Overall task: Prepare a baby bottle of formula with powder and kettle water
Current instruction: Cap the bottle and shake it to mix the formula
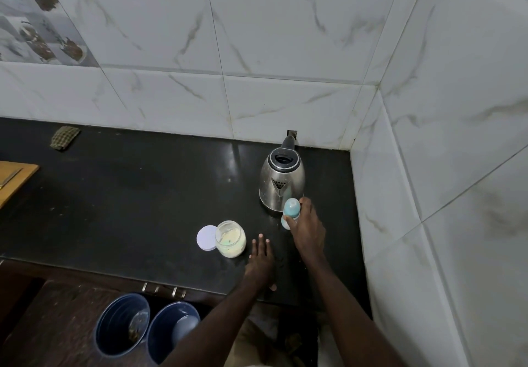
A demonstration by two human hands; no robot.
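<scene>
While the left hand (260, 264) is lying flat and empty on the counter (143, 195), fingers straight, the right hand (308, 232) is gripping the baby bottle (291, 208) just in front of the kettle (281, 179). The open powder jar (231, 239) is sitting beside its lid (206, 238).

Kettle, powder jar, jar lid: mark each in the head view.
kettle (281, 181), head view, front of the steel body at the spout.
powder jar (231, 239), head view, clear side wall with powder behind it.
jar lid (206, 238), head view, flat top of the pale round disc.
</scene>
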